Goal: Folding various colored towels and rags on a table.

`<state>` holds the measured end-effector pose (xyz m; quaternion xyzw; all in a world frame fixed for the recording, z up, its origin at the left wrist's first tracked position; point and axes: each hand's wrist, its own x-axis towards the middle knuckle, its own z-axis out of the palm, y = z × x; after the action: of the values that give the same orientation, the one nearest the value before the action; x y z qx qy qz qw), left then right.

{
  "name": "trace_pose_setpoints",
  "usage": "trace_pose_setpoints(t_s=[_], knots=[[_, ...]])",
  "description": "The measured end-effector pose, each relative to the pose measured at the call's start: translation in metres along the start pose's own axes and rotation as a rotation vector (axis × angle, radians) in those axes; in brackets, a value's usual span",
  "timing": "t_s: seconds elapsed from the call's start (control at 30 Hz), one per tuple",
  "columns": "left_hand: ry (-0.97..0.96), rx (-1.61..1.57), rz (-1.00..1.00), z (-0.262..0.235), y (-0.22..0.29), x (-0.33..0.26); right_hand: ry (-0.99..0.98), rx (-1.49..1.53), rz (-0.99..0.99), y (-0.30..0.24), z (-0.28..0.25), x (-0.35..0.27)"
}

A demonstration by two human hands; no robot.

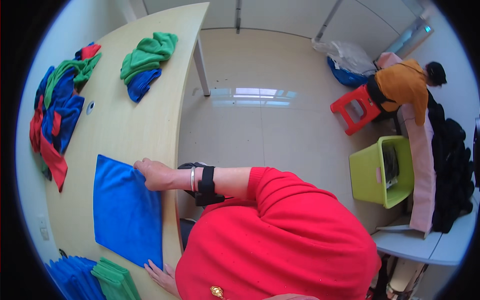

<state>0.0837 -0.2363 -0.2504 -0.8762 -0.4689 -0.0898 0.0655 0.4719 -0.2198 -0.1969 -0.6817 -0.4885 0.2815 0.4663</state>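
Observation:
A blue cloth point(125, 210) that looks like a towel lies spread flat on the light wood table point(120, 132), along its edge on my side. My right hand point(152, 174) has its fingers closed on the cloth's upper right edge. A bracelet and a black strap are on that arm. At the cloth's lower corner rests my left hand point(162, 279), its fingers stretched out flat and touching the fabric. Part of the left hand is hidden by my red sweater. Close to the left hand stand folded green cloths point(115, 277) and folded blue cloths point(72, 275).
A crumpled heap of blue, green and red cloths point(62, 112) lies along the wall. Farther up sit a green cloth point(147, 55) and a blue cloth point(142, 86). Rightward, a person point(400, 82) is on a red stool point(356, 109), near a yellow-green bin point(367, 170).

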Motion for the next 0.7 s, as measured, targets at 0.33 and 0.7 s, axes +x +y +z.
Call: trace_pose_setpoints(t_s=[0.33,0.7], knots=[[-0.012,-0.012,0.148,-0.018,-0.021,0.006,0.01,-0.014,0.071,0.011,0.007,-0.007],[-0.037,-0.155,0.264,-0.063,0.003,0.032,0.065,-0.205,0.001,0.0,0.002,-0.012]])
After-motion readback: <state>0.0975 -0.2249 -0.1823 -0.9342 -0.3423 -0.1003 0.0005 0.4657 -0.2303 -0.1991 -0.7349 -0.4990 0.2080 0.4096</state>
